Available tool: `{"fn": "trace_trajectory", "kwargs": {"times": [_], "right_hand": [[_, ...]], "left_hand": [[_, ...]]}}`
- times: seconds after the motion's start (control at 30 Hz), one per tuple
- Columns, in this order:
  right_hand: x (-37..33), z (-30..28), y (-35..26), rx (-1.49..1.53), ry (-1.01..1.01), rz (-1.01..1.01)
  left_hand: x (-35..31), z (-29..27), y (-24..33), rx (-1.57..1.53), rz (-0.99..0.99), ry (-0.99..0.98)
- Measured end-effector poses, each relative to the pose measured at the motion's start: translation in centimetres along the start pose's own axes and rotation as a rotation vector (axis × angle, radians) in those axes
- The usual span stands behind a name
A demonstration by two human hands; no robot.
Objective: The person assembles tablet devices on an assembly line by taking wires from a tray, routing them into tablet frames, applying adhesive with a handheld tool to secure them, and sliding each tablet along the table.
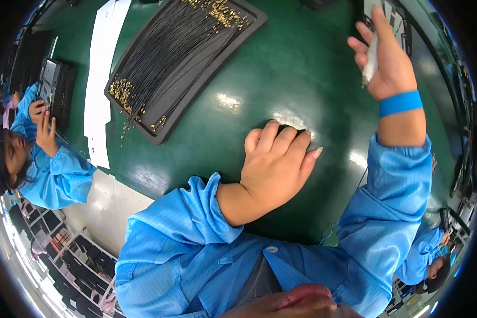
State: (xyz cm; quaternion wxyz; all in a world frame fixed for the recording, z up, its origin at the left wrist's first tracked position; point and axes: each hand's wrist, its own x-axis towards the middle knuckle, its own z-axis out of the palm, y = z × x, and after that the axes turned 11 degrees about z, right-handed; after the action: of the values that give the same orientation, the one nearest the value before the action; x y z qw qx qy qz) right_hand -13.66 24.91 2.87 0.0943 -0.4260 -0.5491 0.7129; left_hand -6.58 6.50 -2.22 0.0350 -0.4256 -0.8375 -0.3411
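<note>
My left hand (278, 165) rests palm down on the green tabletop, its fingers bent a little and the thumb apart. It holds nothing that I can see. My right hand (391, 66) reaches to the far right with a blue band (400, 103) round its wrist. A soft-looking white wad (372, 59), perhaps cloth, is gripped between its palm and fingers. By those fingertips lies a dark-framed device (403, 26) with pale panels, partly covered by the hand.
A dark tray (183, 108) of thin black cables (167, 50) with gold ends stands at the far left. White paper strips (97, 79) lie beyond it. At left, a co-worker (53, 164) in blue handles a dark device (50, 79); another person (421, 254) is at lower right.
</note>
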Motion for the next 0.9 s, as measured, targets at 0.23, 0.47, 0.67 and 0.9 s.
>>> {"fn": "trace_trajectory", "kwargs": {"times": [0.23,0.47,0.67,0.9], "right_hand": [[3.7,-9.0,2.7,0.457,0.009,0.262],[9.0,-10.2,2.5,0.685,0.171,0.228],[10.1,-9.5,1.9,0.777,-0.185,0.255],[1.9,-8.0,3.1,0.565,-0.01,0.271]], "left_hand": [[-0.1,0.4,-0.3,0.029,-0.04,-0.021],[-0.1,0.4,-0.7,0.014,-0.015,-0.041],[-0.3,0.1,-0.6,0.038,-0.062,-0.068],[-0.3,0.0,-0.4,-0.005,0.01,-0.034]]}}
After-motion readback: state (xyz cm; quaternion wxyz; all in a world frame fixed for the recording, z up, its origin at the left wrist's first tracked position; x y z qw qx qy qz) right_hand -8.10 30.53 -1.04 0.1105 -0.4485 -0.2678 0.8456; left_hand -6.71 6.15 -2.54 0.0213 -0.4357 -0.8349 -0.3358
